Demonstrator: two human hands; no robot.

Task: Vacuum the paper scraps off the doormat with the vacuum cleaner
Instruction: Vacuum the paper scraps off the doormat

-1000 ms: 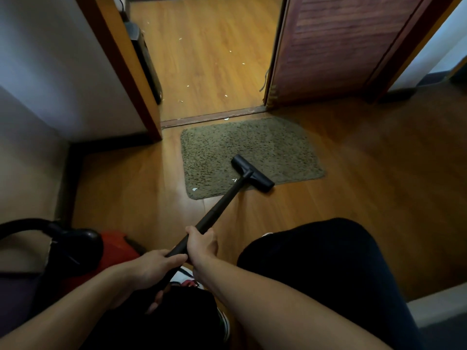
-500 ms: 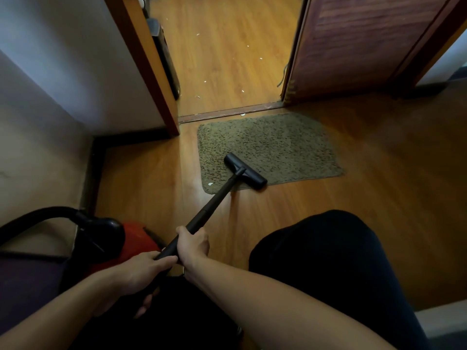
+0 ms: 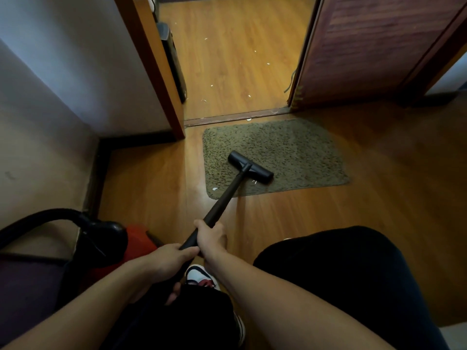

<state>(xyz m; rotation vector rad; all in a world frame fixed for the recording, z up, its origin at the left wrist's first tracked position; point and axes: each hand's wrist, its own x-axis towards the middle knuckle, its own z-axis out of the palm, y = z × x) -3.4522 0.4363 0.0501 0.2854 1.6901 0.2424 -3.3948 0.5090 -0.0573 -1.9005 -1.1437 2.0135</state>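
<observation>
Since half a second earlier, you had pushed the floor nozzle [image 3: 250, 167] further up onto the doormat [image 3: 290, 147]: before, it sat at the mat's lower edge, and now it lay fully on the pile in the mat's lower-left part, turned at a slant. Your view had shifted too, so the mat sat nearer the middle of the frame.

Your right hand [image 3: 211, 237] was wrapped around the black wand [image 3: 222, 203] just below the frame's centre, fingers curled tight on the tube. Your left hand [image 3: 168, 258] gripped the same wand just behind it, lower and to the left, thumb along the top and fingers curled under.

Two white paper scraps remained on the mat: one [image 3: 215, 189] near its lower-left corner, left of the wand, and one [image 3: 254, 182] just below the nozzle, right of the wand. Another scrap [image 3: 249, 120] lay by the door threshold above the mat's top edge, and more were scattered on the wooden floor [image 3: 240, 72] beyond the doorway in the upper middle.

The red vacuum cleaner body [image 3: 136, 242] stood at the lower left, its black hose [image 3: 45, 218] arching off toward the left edge. The open brown door [image 3: 379, 46] filled the upper right. Your dark-clad knee [image 3: 341, 269] took up the lower right, and a white, red and black sneaker [image 3: 201, 279] showed between your forearms.
</observation>
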